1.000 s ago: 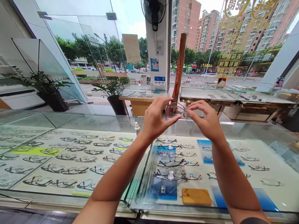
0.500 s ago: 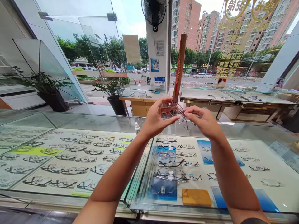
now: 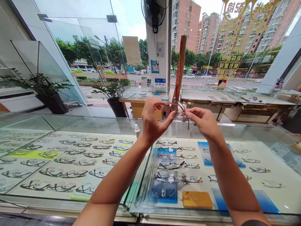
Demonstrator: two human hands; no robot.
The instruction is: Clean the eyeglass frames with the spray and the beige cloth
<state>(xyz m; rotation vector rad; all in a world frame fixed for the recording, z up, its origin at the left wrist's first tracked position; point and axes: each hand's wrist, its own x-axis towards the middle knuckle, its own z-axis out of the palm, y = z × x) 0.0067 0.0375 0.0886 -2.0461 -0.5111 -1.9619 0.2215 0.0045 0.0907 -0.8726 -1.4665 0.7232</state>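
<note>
Right hand [image 3: 207, 122]: pinching thin-rimmed, clear-lensed glasses [image 3: 182, 108] | left hand [image 3: 151, 121]: thumb and fingers parted | smooth glass counter [image 3: 119, 124]

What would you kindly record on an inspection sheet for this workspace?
Surface: glass counter, rows of frames displayed under it.
Job's things: glasses, held above the counter, lenses tilted.
Clutter: white bottle; tan block near the counter's front edge.
Hands: right hand pinches the glasses; left hand open beside them, contact unclear.
Cables: thin cord below the fan.
Surroundings: potted plants, wooden post, pillar, windows onto a street.
</note>
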